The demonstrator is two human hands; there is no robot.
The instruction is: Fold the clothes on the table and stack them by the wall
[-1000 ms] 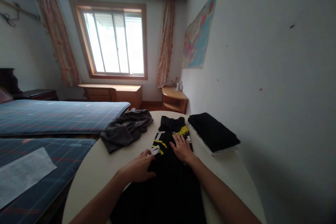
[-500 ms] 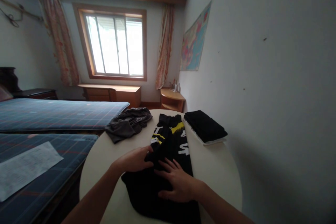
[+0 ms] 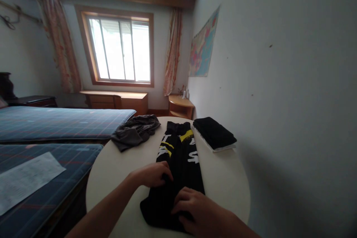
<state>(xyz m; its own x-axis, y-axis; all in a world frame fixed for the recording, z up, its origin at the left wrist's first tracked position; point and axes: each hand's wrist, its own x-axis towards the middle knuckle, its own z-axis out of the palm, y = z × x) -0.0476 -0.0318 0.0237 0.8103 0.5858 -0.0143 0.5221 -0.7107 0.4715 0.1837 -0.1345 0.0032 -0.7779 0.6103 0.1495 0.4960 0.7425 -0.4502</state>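
Black printed garment (image 3: 185,169) laid lengthwise on round table (image 3: 223,182), between grey cloth (image 3: 136,132) and folded stack (image 3: 214,132). Left hand (image 3: 154,174) curled at left edge, right hand (image 3: 195,206) over near end; grip cannot be told. Layers may be skewed if tugged unevenly.

Two bare hands (image 3: 153,174), bare wrists (image 3: 135,179), slim bare forearms (image 3: 110,206) narrowing toward the wrists

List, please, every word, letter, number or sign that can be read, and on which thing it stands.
"T", in white on the black cloth garment; its other white characters are unclear.
Multicoloured wall map: lettering too small to read.
White paper sheet on blue plaid mattress: too blurred to read.
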